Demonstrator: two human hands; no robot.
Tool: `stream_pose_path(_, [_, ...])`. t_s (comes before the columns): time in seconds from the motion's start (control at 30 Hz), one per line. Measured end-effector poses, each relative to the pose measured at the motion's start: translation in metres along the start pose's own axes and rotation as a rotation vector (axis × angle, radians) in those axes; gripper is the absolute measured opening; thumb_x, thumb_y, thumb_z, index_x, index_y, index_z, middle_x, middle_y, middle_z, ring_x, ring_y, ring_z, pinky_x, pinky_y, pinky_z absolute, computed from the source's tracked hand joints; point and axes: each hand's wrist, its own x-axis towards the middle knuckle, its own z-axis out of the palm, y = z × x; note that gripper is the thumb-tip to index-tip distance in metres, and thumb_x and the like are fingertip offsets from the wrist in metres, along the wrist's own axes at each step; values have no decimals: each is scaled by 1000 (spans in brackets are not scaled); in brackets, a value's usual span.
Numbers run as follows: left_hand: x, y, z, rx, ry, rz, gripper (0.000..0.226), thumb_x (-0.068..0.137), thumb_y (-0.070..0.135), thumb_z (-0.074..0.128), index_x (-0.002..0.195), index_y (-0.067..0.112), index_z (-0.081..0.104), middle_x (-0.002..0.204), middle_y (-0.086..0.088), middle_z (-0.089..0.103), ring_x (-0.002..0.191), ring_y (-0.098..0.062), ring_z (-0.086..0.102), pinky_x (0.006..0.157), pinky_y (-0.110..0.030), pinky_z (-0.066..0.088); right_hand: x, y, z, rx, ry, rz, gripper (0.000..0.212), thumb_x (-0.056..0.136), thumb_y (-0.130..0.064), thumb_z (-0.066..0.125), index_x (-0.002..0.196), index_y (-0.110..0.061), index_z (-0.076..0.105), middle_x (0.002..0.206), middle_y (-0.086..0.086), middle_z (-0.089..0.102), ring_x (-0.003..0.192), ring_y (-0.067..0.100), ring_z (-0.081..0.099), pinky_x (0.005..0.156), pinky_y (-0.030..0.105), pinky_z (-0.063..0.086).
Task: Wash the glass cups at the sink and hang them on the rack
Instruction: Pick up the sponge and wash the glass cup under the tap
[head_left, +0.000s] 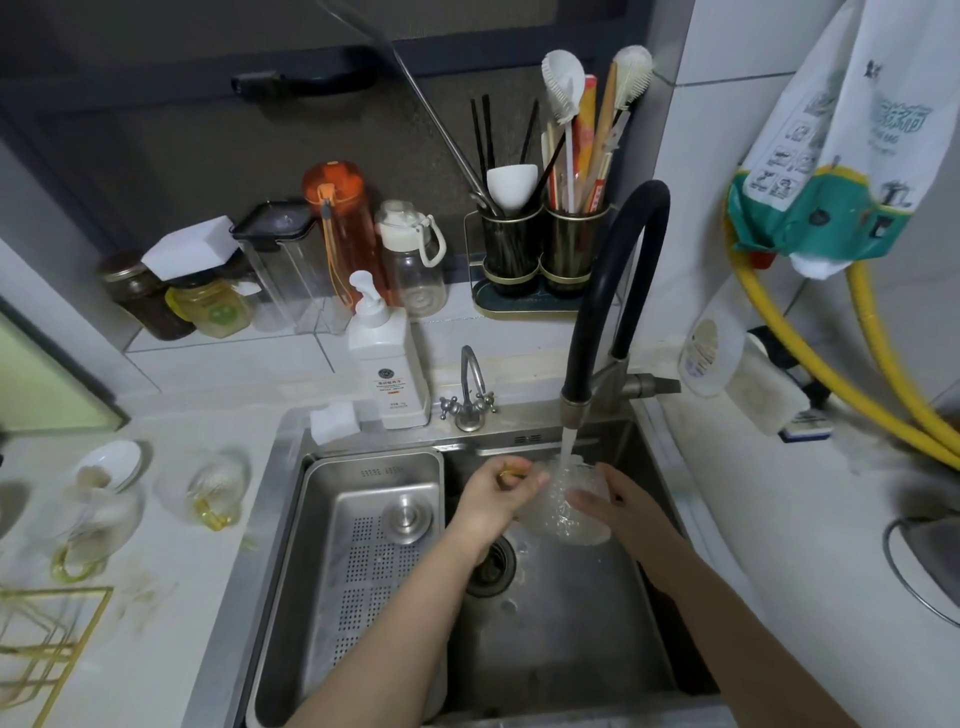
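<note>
A person's two hands hold a glass cup in the stream of water that falls from the black hose tap. The cup lies tilted on its side over the sink, just above and to the right of the drain. The left hand curls round the cup's yellow handle, left of the stream. The right hand grasps the cup's body from the right, fingers wrapped against the glass. Water splashes over the cup's wall.

Left of the drain, a perforated steel tray sits inside the sink, with a round steel plug lying on it. Behind the sink stand a small two-handled tap, a white pump bottle and a white sponge.

On the counter left of the sink lie two more glass cups with yellow handles: one near the sink's edge, another farther left, blurred. A white dish rests beside the farther cup. A gold wire rack stands at the counter's near left corner. Behind the sink, on the ledge, are jars, bottles and a holder of utensils.
</note>
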Motion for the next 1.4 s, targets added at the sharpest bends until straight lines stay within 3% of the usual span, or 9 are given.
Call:
stream_pose_path(0.13, [9,6,10,116,77,-84,36,64,56,76,84,30,62,86,6,63,87,-20,65,78,-49,58,7,1,2,5,55,155,44,87,-47,59,118,-16,60,115,3,64,106,21,60,96,39,47])
stream_pose_path(0.23, [12,13,18,260,131,-73,44,58,71,69,80,35,55,86,12,62,89,-16,65,84,-42,56,15,0,3,67,65,256,47,91,-46,52,118,-7,59,113,10,63,99,23,60,85,36,50])
stream_pose_path(0.47, [11,35,30,362,184,-121,35,68,61,67,75,28,59,77,13,64,82,-12,64,84,-32,53,29,8,0,241,159,484,45,86,-43,62,107,-2,62,107,18,64,95,31,62,71,38,53])
stream_pose_path(0.57, [12,38,33,365,145,-84,35,70,61,68,78,29,58,86,13,65,90,-12,63,86,-30,51,32,9,-5,236,151,464,45,84,-47,63,102,-7,66,102,15,68,95,29,66,88,42,54])
stream_pose_path(0.67, [9,36,30,306,101,9,31,77,50,70,92,25,63,85,9,62,88,-15,63,81,-29,50,26,0,-6,319,155,380,27,87,-36,62,83,-10,61,84,11,63,71,17,68,66,27,56])
stream_pose_path(0.9, [1,27,0,216,182,93,19,91,19,61,107,8,65,91,0,65,76,-14,61,71,-27,56,-10,-29,-3,282,-133,-62,29,89,-36,59,110,-17,66,110,6,70,100,18,68,81,27,56])
stream_pose_path(1.1, [-12,28,-15,206,96,19,10,91,19,62,86,12,57,74,-3,60,63,-13,58,48,-22,54,-4,-35,-10,128,-171,-204,42,82,-19,70,121,-23,57,114,-3,67,103,13,66,79,25,55])
stream_pose_path(1.27, [-18,21,-6,184,161,42,16,89,19,66,76,18,56,82,-1,64,72,-14,60,68,-33,56,6,-32,-26,83,-220,-199,48,84,-4,65,126,-24,54,119,-7,65,110,10,62,85,25,54])
stream_pose_path(1.4, [-17,17,4,186,225,86,17,84,22,70,73,21,58,78,-1,67,72,-18,63,79,-45,57,25,-14,-50,1,55,-130,46,90,-8,57,130,-28,46,132,-11,49,123,12,47,94,21,40])
